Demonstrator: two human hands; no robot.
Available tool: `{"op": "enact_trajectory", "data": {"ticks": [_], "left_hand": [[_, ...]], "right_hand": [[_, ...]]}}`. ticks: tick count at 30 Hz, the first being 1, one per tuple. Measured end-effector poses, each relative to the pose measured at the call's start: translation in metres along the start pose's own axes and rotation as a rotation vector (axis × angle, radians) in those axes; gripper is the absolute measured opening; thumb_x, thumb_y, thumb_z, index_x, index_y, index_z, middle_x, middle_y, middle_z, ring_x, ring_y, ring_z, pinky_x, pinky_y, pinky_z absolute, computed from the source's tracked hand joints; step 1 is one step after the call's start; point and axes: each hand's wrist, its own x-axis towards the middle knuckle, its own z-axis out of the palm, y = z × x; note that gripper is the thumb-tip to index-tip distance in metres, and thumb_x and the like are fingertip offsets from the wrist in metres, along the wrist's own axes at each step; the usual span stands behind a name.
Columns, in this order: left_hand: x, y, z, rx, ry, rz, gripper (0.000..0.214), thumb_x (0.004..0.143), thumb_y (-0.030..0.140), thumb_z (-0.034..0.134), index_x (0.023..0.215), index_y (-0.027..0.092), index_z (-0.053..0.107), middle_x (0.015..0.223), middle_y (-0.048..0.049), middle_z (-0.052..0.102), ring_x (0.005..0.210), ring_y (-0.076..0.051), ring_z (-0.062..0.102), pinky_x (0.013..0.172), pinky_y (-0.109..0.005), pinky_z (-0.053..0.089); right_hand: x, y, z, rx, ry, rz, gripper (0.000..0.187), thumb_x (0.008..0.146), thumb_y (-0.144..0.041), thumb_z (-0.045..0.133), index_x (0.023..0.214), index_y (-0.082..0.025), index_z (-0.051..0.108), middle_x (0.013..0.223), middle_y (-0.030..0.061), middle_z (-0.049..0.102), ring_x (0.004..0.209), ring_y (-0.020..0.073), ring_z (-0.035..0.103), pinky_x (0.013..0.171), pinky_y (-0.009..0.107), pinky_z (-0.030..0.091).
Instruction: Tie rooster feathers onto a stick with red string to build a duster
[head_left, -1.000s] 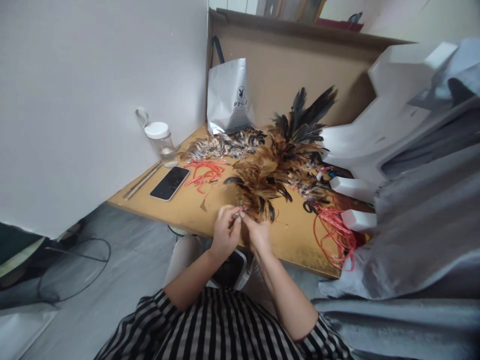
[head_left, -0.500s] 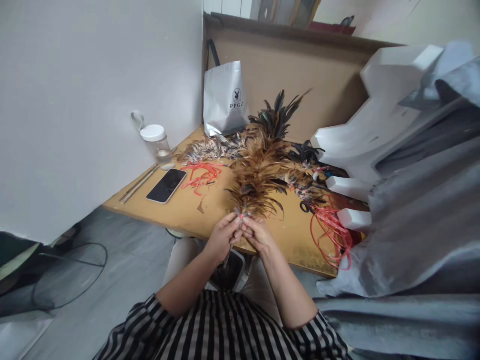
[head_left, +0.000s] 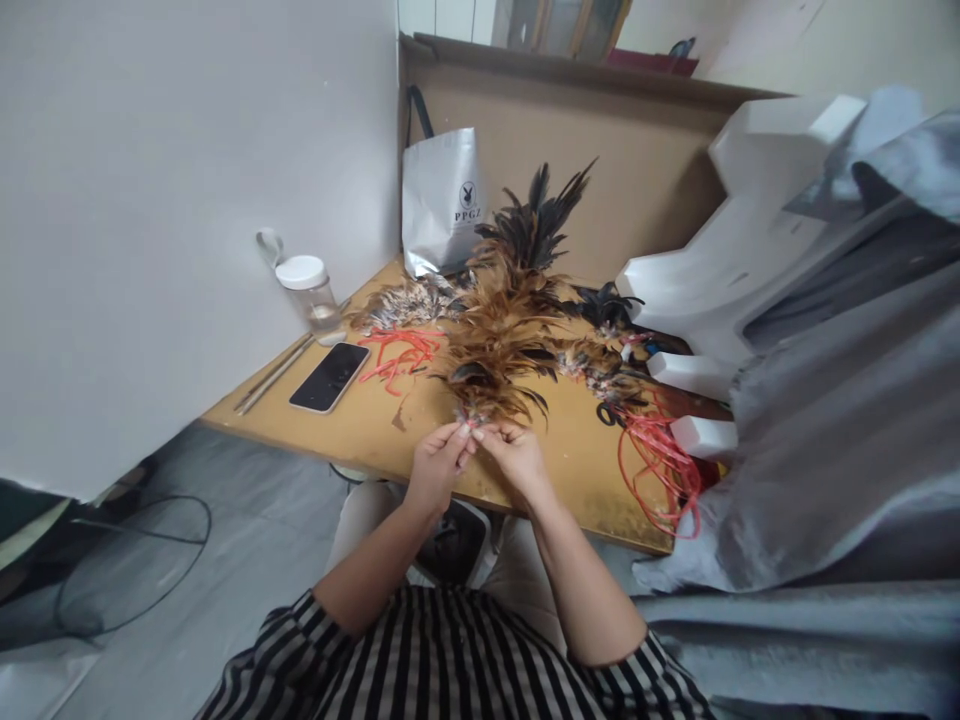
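Note:
A long bundle of brown and black feathers [head_left: 504,322] stands up from my hands over the wooden table [head_left: 375,420], tips pointing away toward the back. My left hand [head_left: 433,468] pinches the quill end of the bundle from the left. My right hand [head_left: 513,456] pinches the same end from the right, fingertips meeting the left ones. More loose feathers [head_left: 405,302] lie in a heap behind. Red strings [head_left: 401,352] lie to the left of the bundle.
A black phone [head_left: 328,376], chopsticks [head_left: 271,374] and a lidded jar [head_left: 309,292] sit at the table's left. A white bag [head_left: 441,202] leans at the back. Red cords [head_left: 660,462] and white foam pieces [head_left: 701,372] crowd the right, beside grey cloth [head_left: 840,440].
The feather bundle swung from lying right of centre to upright and further left. Both hands stayed pinched together on its base and shifted slightly up.

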Motion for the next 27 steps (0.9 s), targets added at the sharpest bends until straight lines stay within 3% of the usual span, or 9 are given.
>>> {"op": "enact_trajectory", "data": {"ticks": [4,7,12,18,22,27], "left_hand": [[0.009,0.005,-0.005,-0.031,-0.038,-0.01,0.033,0.071,0.042,0.064,0.061,0.013,0.054,0.054,0.0031,0.044,0.042,-0.002,0.029,0.038,-0.017,0.016],[0.016,0.012,-0.011,-0.035,-0.023,-0.035,0.033,0.068,0.041,0.068,0.06,0.012,0.053,0.051,0.0036,0.043,0.04,-0.002,0.029,0.036,-0.016,0.016],[0.033,0.028,-0.018,-0.069,-0.009,-0.011,0.031,0.063,0.035,0.072,0.06,0.012,0.053,0.053,0.0032,0.045,0.041,-0.001,0.032,0.035,-0.014,0.017],[0.061,0.028,-0.012,-0.147,-0.067,-0.086,0.026,0.061,0.026,0.075,0.066,0.01,0.056,0.058,0.0015,0.05,0.042,-0.001,0.034,0.034,-0.012,0.019],[0.084,0.017,-0.001,-0.23,-0.098,-0.144,0.026,0.058,0.022,0.077,0.067,0.01,0.056,0.059,0.0015,0.05,0.044,-0.001,0.037,0.034,-0.011,0.021],[0.114,0.008,0.01,-0.284,-0.084,-0.16,0.022,0.061,0.019,0.075,0.071,0.01,0.057,0.059,0.0012,0.051,0.043,-0.001,0.037,0.035,-0.01,0.022]], "right_hand": [[-0.005,-0.006,-0.006,-0.194,0.087,0.004,0.03,0.065,-0.045,0.067,0.063,-0.015,0.064,0.046,-0.0045,0.045,0.044,0.0066,0.031,0.045,0.021,0.025],[-0.014,-0.015,-0.023,-0.3,0.085,-0.013,0.03,0.067,-0.045,0.065,0.066,-0.015,0.065,0.047,-0.004,0.044,0.046,0.0076,0.032,0.045,0.021,0.025],[-0.043,-0.033,-0.081,-0.534,0.1,-0.025,0.032,0.075,-0.045,0.057,0.07,-0.015,0.067,0.059,-0.0003,0.055,0.054,0.0107,0.043,0.052,0.022,0.031],[-0.064,-0.038,-0.15,-0.853,0.184,0.129,0.046,0.079,-0.051,0.047,0.054,-0.015,0.058,0.046,-0.0026,0.043,0.044,0.0093,0.035,0.045,0.023,0.023],[-0.035,-0.042,-0.167,-0.866,0.254,0.008,0.035,0.075,-0.045,0.053,0.063,-0.014,0.063,0.057,-0.0001,0.054,0.052,0.011,0.043,0.049,0.022,0.029],[0.041,-0.028,-0.162,-0.807,0.345,-0.038,0.026,0.07,-0.038,0.056,0.066,-0.013,0.065,0.059,0.0014,0.059,0.054,0.0125,0.049,0.053,0.023,0.035]]}}
